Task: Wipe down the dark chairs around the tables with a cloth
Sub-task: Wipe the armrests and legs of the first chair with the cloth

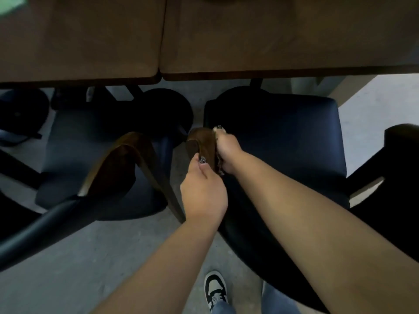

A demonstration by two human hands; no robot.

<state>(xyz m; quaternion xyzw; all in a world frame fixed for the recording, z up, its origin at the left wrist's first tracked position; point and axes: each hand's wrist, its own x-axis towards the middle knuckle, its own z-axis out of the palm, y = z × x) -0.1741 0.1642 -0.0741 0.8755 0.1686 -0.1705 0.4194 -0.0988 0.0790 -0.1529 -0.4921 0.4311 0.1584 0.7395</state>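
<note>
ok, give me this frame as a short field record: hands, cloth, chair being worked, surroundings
left hand: left hand grips the wooden armrest near its front end
right hand: right hand presses a cloth against the same armrest's inner side
cloth: mostly hidden under the hand, a light edge shows
chair: dark seat, tucked toward the tables
neighbour: second dark chair on the left
floor: grey, one shoe visible

Two chairs (283, 137) stand side by side before two abutting tables (272, 41), seemingly partly tucked under.
</note>
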